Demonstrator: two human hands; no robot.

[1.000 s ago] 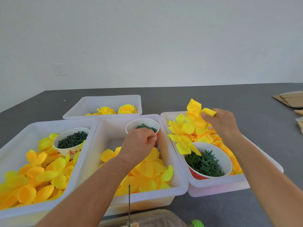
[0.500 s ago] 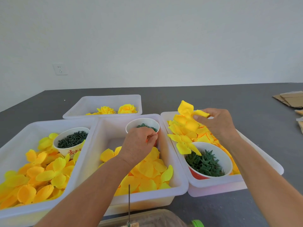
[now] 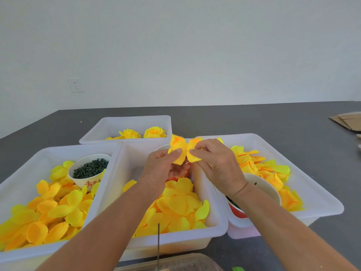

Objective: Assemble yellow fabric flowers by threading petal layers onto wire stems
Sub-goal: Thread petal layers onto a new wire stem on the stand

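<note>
Four white plastic tubs on a dark grey matte desk (image 3: 273,122): left tub (image 3: 23,173), middle tub (image 3: 214,227), right tub (image 3: 322,198), and a far tub (image 3: 134,122) behind them. The three near tubs hold loose heaps of crinkled yellow-orange fabric petals; the far tub holds two finished yellow fabric flowers (image 3: 142,133). One paper bowl (image 3: 88,173) of short dark green pellets sits in the left tub; a second bowl (image 3: 261,190), red-based with green pieces, sits in the right tub, partly behind the right forearm. One thin upright wire stem (image 3: 158,245) stands at the near edge on a brown block. One petal layer (image 3: 182,150), soft and lobed, is held above the middle tub's far end, between both hands. Left hand (image 3: 162,169): thumb and forefinger pinch the layer's left side. Right hand (image 3: 216,163): fingers curled, pinching its right side. Both forearms are bare and extended forward.
</note>
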